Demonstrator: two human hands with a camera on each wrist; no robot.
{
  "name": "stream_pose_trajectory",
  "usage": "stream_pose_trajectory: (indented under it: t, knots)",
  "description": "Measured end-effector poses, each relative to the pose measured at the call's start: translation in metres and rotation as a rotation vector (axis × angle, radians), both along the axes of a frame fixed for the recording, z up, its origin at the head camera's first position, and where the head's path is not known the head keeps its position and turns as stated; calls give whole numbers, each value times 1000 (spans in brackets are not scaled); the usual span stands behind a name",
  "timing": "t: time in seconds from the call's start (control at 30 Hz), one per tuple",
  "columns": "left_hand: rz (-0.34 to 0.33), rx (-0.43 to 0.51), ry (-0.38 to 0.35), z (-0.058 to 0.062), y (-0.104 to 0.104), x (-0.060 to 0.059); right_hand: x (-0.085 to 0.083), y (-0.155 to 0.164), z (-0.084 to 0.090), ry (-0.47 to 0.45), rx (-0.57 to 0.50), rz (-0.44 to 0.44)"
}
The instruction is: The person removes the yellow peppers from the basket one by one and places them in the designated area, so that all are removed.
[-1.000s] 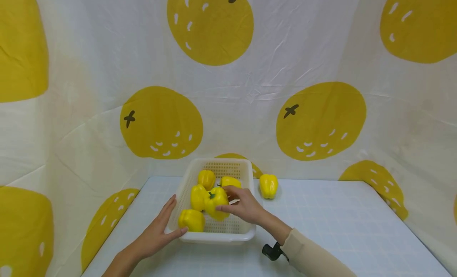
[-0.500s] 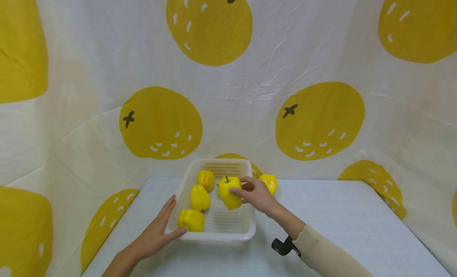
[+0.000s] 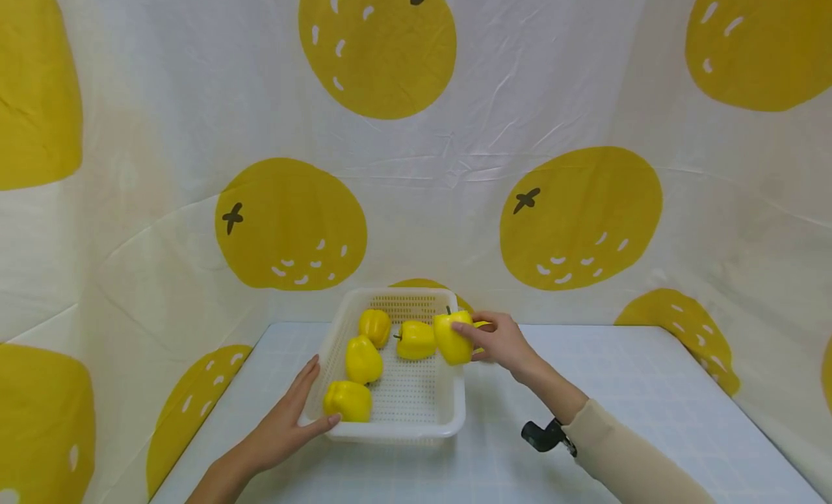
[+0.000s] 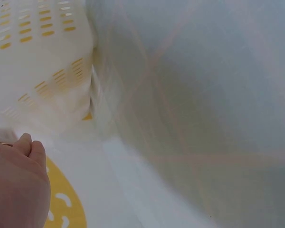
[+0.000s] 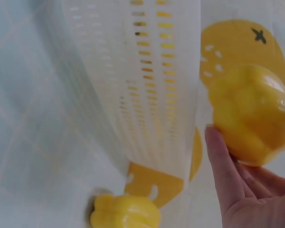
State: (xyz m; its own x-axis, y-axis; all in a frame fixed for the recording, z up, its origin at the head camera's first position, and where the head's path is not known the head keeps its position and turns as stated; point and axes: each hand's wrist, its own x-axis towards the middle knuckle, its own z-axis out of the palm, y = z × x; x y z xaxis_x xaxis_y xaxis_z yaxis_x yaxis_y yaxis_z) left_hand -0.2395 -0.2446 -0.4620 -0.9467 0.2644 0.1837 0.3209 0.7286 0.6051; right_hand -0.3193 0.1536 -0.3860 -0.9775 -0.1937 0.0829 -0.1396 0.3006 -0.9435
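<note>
My right hand (image 3: 503,343) holds a yellow bell pepper (image 3: 450,339) above the right rim of the white plastic basket (image 3: 390,432), its green stem pointing up. In the right wrist view the fingers grip this pepper (image 5: 251,114) beside the basket's outer wall (image 5: 147,80). My left hand (image 3: 286,416) rests against the basket's near left corner, fingers extended along the side and thumb on the front rim. Inside lie several more yellow bell peppers, among them a front one (image 3: 347,401), a middle one (image 3: 363,359) and one with its stem leftward (image 3: 417,341).
Another yellow bell pepper (image 5: 126,212) lies on the table right of the basket, mostly hidden behind my right hand in the head view. A pale blue checked cloth (image 3: 617,396) covers the table. Behind hangs a white curtain (image 3: 435,201) printed with yellow fruit.
My right hand has lifted the bell pepper from the middle of the basket and carried it right, to above the right rim. The left hand has stayed in place.
</note>
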Motion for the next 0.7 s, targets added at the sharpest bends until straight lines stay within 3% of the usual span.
stream_pose_trajectory:
  t: [0.7]
  knots:
    - [11, 19, -26, -1, 0, -1, -12, 72, -14, -133, 108, -158]
